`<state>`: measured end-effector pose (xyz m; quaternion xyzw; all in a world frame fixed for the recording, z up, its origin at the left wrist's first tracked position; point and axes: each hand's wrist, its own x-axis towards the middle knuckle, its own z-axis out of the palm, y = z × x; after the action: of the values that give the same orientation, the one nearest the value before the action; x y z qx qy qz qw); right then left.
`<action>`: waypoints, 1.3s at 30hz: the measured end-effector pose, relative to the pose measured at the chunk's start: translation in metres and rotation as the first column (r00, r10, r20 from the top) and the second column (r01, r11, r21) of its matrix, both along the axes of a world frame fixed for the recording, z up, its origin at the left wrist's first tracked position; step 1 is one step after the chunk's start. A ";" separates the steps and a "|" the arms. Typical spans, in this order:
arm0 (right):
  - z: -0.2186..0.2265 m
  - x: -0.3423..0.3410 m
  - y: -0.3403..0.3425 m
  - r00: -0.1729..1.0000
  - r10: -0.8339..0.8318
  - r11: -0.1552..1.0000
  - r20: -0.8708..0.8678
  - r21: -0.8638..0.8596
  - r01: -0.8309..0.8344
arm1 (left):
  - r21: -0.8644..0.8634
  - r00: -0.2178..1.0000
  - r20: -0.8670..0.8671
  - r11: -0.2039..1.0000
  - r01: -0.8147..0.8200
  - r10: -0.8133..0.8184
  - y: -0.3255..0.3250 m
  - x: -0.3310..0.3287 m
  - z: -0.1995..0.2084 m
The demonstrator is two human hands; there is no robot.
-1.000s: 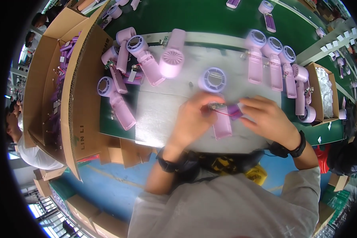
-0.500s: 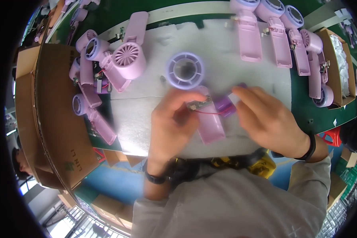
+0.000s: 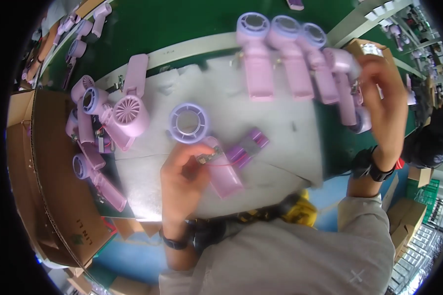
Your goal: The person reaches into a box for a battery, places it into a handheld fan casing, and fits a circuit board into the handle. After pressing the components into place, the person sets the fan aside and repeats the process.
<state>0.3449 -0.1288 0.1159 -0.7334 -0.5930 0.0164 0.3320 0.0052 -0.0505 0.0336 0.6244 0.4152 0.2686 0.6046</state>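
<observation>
My left hand (image 3: 182,179) is closed at the near left of the mat, thumb and fingers pinching a small circuit board (image 3: 210,156). Beneath the board lies the pink handle (image 3: 225,181) of a handheld fan, whose lavender round head (image 3: 174,123) points away from me. A red wire runs from the board to a purple battery (image 3: 256,139), resting on the mat just right of the handle. Far to the right, my right hand (image 3: 386,105) is raised beside an open carton (image 3: 352,47). Motion smears its fingers, and whether they hold anything is unclear.
A row of pink fans (image 3: 258,78) stretches along the mat's far right side. More part-assembled fans (image 3: 131,110) lie at the left, some with boards and wires showing. A large brown carton (image 3: 59,162) stands at the left edge. The white mat (image 3: 280,147) covers part of the green table.
My right hand has left the battery and swung right to the carton. The battery now lies on the mat. My left hand stays at the board, while the whole view has shifted.
</observation>
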 end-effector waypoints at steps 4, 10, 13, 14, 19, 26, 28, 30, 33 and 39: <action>0.006 0.083 -0.031 0.802 -0.534 0.831 0.267 -0.008 0.556 | 0.065 0.998 -0.061 0.998 -0.015 0.019 -0.003 -0.005 -0.002; -0.010 -0.052 -0.003 0.938 0.319 0.916 -0.136 -0.210 -0.342 | 0.151 0.998 -0.043 0.988 -0.036 0.043 -0.006 0.001 -0.015; -0.048 -0.098 0.018 0.728 0.679 0.708 -0.097 -0.178 -0.684 | 0.178 0.999 -0.026 0.984 -0.023 0.028 -0.004 0.006 -0.018; -0.055 -0.100 0.024 0.719 0.688 0.701 -0.102 -0.164 -0.694 | 0.181 1.000 -0.016 0.983 -0.017 0.020 -0.002 0.008 -0.018; -0.061 -0.097 0.046 0.613 0.725 0.479 -0.314 -0.411 -0.776 | 0.186 1.000 0.018 0.982 -0.013 0.010 0.000 0.009 -0.028; -0.066 -0.086 0.030 0.576 0.332 0.336 -0.747 -0.477 -0.812 | 0.256 1.000 0.000 0.967 0.012 -0.012 -0.001 0.008 -0.025; -0.067 -0.089 0.018 0.259 0.118 0.415 -0.958 -0.190 -0.890 | 0.283 1.000 0.004 0.959 0.005 -0.007 -0.001 0.009 -0.025; -0.066 -0.089 0.012 0.066 0.017 0.473 -0.998 -0.050 -0.880 | 0.350 1.000 -0.008 0.937 0.004 -0.001 -0.001 0.011 -0.026; -0.058 -0.088 0.010 0.012 0.031 0.407 -0.999 0.002 -0.913 | 0.401 1.000 -0.016 0.916 0.001 0.006 -0.001 0.011 -0.026; -0.061 -0.083 0.018 0.147 0.070 0.438 -0.987 -0.102 -0.893 | 0.517 0.997 -0.067 0.856 0.014 0.025 -0.002 0.012 -0.029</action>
<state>0.2618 -0.1107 0.0548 -0.3791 -0.4727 0.7548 0.2512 0.0172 -0.0529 0.0050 0.7718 0.3509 0.3494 0.3988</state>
